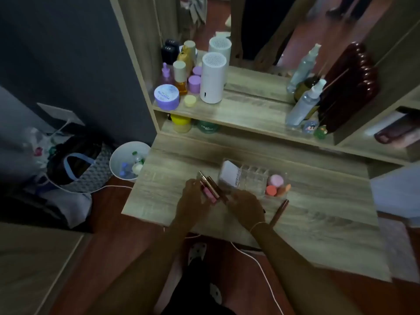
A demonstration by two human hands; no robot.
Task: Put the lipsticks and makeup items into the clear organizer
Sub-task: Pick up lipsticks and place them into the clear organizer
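Purple jar (166, 97), upper centre-left on shelf: lid has print, blurred and reversed-looking, not legible. Green jar (207, 128) below shelf: white lettering, starts like "CR", rest unreadable. White packet (231, 174) in organizer (254, 176), centre: dark vertical print, too blurred to read.

The clear organizer (252, 176) sits mid-table (318, 201), sponges (276, 185) in its right compartment; a pencil (279, 212) lies before it, a bin (127, 160) left of the table

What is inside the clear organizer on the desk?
In the clear organizer: a white packet at its left end and pink and orange makeup sponges at its right. The middle slots look empty, though glare blurs them.
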